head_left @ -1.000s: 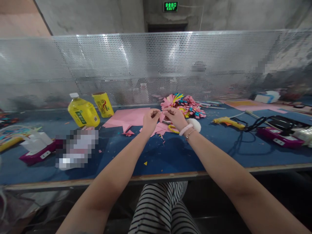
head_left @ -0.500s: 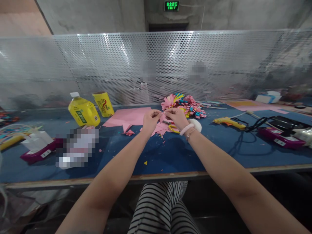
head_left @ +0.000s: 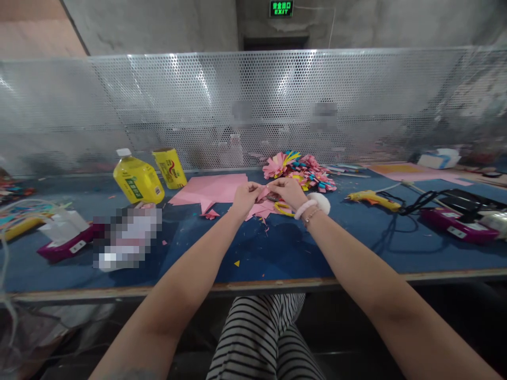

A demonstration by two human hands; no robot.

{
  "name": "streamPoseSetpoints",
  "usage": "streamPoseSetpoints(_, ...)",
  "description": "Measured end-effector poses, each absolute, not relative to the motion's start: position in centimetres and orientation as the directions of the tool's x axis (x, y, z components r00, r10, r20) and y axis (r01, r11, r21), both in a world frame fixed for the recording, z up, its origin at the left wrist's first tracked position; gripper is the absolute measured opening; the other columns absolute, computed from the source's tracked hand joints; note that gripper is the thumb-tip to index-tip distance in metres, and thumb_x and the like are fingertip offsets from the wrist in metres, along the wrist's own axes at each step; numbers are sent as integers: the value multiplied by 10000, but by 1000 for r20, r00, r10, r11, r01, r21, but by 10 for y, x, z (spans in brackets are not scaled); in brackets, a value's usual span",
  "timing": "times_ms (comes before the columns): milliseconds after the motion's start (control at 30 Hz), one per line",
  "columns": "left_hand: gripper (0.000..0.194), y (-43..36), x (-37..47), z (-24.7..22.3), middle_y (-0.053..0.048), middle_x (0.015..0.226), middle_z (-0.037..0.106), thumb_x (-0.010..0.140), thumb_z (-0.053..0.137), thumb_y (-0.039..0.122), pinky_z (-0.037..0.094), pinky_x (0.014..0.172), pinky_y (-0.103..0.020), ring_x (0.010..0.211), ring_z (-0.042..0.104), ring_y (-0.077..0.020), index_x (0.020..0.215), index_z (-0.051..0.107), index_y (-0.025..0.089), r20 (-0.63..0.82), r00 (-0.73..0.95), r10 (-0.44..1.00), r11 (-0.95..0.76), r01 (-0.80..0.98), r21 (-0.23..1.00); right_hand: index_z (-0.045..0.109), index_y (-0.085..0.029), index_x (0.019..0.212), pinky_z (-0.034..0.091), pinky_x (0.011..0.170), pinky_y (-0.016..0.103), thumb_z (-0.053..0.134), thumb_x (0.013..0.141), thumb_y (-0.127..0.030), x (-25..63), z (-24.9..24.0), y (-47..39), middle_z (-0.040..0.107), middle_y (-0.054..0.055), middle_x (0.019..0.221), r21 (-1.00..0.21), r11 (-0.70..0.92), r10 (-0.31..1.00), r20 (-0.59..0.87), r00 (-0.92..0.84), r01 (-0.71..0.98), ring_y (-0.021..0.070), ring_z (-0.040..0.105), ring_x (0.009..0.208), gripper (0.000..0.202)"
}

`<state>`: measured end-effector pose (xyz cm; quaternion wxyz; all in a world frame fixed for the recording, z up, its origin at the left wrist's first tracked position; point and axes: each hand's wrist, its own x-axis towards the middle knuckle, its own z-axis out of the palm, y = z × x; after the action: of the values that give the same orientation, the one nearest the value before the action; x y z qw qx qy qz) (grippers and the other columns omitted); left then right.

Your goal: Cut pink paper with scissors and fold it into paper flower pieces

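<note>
Between the fingertips of both my hands is a small piece of pink paper (head_left: pixel 263 193), held just above the table. My left hand (head_left: pixel 246 196) pinches its left side. On the other side my right hand (head_left: pixel 288 191) pinches it too, a fluffy white band round the wrist. Below my fingers lie pink paper scraps (head_left: pixel 259 209) and yellow-handled scissors (head_left: pixel 283 209), partly hidden by my right hand. To the left are large pink paper sheets (head_left: pixel 214 188). Behind my hands sits a heap of pink, blue and yellow fringed paper flowers (head_left: pixel 304 171).
A yellow bottle (head_left: pixel 138 178) and a yellow canister (head_left: pixel 170 168) stand at left, near a purple power strip (head_left: pixel 73 244). At right lie a yellow glue gun (head_left: pixel 373 200), black cables and another purple power strip (head_left: pixel 457 224). A perforated metal screen (head_left: pixel 190 105) closes off the back.
The pink piece has turned from hanging downward to lying more sideways between my fingertips. My hands stay close together in nearly the same place; the view shifts slightly.
</note>
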<state>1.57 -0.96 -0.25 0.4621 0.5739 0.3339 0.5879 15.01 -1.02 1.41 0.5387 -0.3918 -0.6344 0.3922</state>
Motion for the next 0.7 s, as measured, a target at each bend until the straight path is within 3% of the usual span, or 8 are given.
streamPoseSetpoints(267,103,-13,14,2,67,432,407,702,556,204,258,374,-166,351,354,-31,644,491,150,406,124,905,-414,50,909,610,-114,639,421,498,222,685,556,-337,152,10,-6,570,21,553,-905,404,906,376,-195,132,79,503,502,250)
streamPoseSetpoints(600,134,-11,12,2,23,541,511,727,487,251,403,508,-218,523,529,-102,629,501,161,527,105,843,-535,258,804,622,-123,627,419,485,228,676,569,-330,152,13,-8,563,9,522,-896,422,898,392,-201,135,80,499,470,222)
streamPoseSetpoints(700,108,-13,13,4,31,516,498,736,461,224,414,477,-229,459,518,-101,647,479,164,471,72,879,-475,216,853,645,-129,679,437,520,242,625,628,-301,151,10,-6,597,27,574,-874,451,888,418,-193,181,95,527,508,181)
